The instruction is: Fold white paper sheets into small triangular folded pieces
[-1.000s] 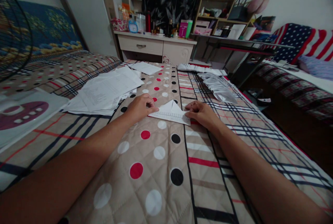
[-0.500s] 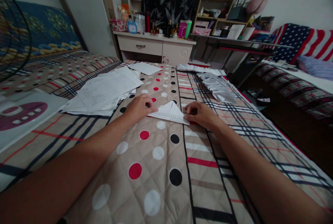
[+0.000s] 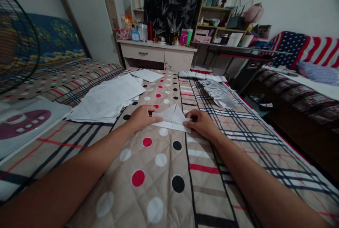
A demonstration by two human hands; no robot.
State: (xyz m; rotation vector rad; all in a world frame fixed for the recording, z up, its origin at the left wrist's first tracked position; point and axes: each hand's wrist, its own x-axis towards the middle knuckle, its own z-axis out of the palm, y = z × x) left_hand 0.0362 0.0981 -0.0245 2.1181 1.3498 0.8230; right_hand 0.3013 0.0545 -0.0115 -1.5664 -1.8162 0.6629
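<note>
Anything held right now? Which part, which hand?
A white, folded, peaked paper with printed marks: the left hand holds its left end, the right hand its right end, thumbs on top.

Past the far edge of the bed stands a white dresser, with a black cloth hung above it. A wooden shelf is past the far right corner. Brown floor shows beyond the right edge. The pale wall looks dim.

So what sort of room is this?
Probably a bedroom: a patterned quilt is spread out like bedding, a white dresser stands beyond it, and what looks like a pillow lies at the right.
</note>
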